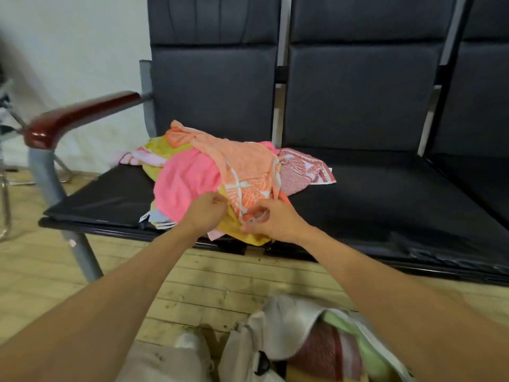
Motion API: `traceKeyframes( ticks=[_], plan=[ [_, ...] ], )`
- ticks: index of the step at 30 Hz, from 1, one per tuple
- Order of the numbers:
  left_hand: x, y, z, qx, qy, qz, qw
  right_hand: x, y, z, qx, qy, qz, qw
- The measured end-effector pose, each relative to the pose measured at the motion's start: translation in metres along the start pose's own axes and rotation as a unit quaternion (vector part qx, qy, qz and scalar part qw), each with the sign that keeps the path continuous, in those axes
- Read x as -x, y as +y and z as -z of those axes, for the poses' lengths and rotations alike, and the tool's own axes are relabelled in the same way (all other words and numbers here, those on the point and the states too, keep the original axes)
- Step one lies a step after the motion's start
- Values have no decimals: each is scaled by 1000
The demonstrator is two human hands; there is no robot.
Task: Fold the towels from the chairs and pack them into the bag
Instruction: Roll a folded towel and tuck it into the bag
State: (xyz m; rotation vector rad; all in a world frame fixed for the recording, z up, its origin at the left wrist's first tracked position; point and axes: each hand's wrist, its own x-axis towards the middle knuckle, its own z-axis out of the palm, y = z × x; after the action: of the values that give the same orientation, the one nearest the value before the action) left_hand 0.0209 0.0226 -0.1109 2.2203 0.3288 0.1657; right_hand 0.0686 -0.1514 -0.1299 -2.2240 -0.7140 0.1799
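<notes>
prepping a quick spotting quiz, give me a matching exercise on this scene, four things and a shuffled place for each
1 orange towel
2 red-and-white towel
3 bag
4 armrest

a on the floor, towels inside
b draped over the top of the pile
c at the left end of the chairs
d at the pile's right edge, flat on the seat

Pairs: 1-b, 2-d, 3-a, 4-c

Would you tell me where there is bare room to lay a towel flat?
Bare: the middle seat, right of the towel pile; a strip between armrest and pile. Crowded: the pile's front, where left hand and right hand grip the orange towel.
</notes>
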Motion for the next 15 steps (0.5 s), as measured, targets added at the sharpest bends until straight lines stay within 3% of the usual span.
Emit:
traceKeyframes(
  ticks=[2, 4, 10, 15],
  plan=[
    [0, 2, 2, 38, -6, 4, 999, -2, 0, -13, 104, 5, 56, 993],
    [2, 6, 2, 64, -4, 18, 998, -2, 4, -13, 138, 52, 70, 987],
    [8, 30, -5, 177, 7, 45, 983, 12, 5, 47, -37, 133, 19, 990],
    [16, 71, -34, 335, -16, 84, 938, 42, -8, 116, -173, 202, 30, 964]
  ],
)
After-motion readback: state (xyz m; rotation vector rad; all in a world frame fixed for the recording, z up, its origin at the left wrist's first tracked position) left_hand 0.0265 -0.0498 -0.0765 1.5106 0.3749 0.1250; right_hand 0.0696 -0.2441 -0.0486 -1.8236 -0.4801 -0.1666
